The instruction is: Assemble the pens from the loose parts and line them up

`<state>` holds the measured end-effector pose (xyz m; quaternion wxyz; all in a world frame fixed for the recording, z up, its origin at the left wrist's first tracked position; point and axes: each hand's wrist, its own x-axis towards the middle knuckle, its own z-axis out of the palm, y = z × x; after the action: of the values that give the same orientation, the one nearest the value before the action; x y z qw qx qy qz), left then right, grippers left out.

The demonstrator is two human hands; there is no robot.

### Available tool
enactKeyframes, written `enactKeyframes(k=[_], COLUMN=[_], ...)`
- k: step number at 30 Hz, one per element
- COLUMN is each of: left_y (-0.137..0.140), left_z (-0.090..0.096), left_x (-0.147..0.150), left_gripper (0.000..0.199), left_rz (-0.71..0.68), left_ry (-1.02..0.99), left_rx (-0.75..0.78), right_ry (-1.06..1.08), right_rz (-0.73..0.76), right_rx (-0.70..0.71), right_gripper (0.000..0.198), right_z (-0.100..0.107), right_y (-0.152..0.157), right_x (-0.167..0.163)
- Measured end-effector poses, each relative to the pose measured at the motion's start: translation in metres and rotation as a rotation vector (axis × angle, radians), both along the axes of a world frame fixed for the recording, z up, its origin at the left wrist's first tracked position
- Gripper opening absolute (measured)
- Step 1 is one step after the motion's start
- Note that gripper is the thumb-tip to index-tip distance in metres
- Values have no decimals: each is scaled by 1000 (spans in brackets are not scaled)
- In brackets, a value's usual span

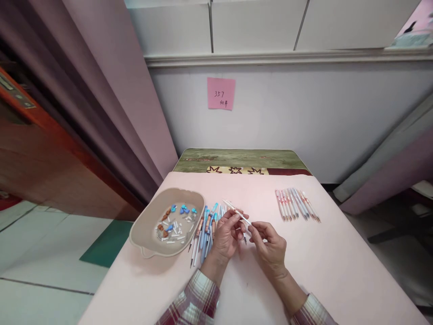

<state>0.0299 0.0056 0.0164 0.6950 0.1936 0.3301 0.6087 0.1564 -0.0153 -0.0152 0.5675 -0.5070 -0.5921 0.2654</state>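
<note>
A slim white pen barrel [244, 219] slants between my two hands above the pink table cover. My left hand [226, 235] grips it with thumb and fingers near its middle. The fingers of my right hand [269, 247] pinch its lower right end; the exact tip is hidden there. A dark pen point [245, 239] shows just below the left fingers. Against my left hand and wrist lies a loose pile of pen parts [204, 232], with blue, white and brown-orange pieces. Part of that pile is covered by my hand.
Left of the pile stands a beige plastic basin [144, 225] holding small blue, brown and white parts and springs. At right, a row of pens [297, 205] lies side by side on the pink table cover [338, 253]. A pink note [221, 93] is on the wall.
</note>
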Motion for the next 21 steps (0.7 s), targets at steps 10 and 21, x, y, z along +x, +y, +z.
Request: enactKeyframes(k=[10,21], left_y=[-3,11], left_z=[-2,1], left_x=[1,-27], left_gripper=[25,10], left_rz=[10,292], left_ry=[72,-125], left_rx=[-19,-130], right_ry=[-78,-298], right_rz=[-12,-54], right_rx=[78,-39], right_gripper=[16,21], right_z=[-1,13], right_y=[-2,12], right_x=[1,20])
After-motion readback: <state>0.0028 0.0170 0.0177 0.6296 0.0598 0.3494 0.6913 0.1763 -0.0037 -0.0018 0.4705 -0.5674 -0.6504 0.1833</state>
